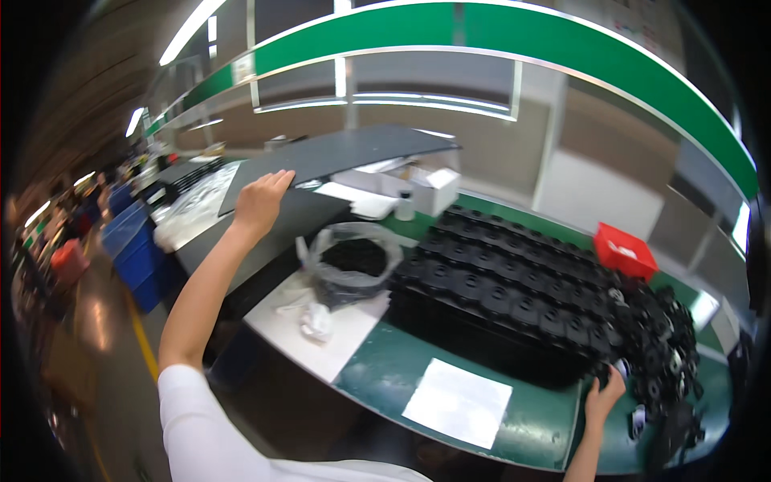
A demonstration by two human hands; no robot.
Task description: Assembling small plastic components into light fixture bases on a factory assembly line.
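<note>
From the head camera, the left hand (259, 202) reaches far out to the tabletop's left end and grips the near-left corner of a large dark sheet (345, 157), fingers over its top edge. The sheet is lifted and tilted, hanging over white boxes (426, 186) and a small bottle (405, 207) near the back edge.

The right hand (604, 395) sits at the front right of the green tabletop (385, 371), fingers curled narrow on the near-right corner of a black tray (498, 281) full of round black parts. The tray lies across the middle of the tabletop.

Left of the tray stands a clear bag (353, 261) of black pieces on a white board (321, 337). A white paper (458, 402) lies near the front edge. Loose black parts (662, 353) pile at the right end, with a red bin (625, 251) behind them. Blue crates (140, 249) stand on the floor to the left.
</note>
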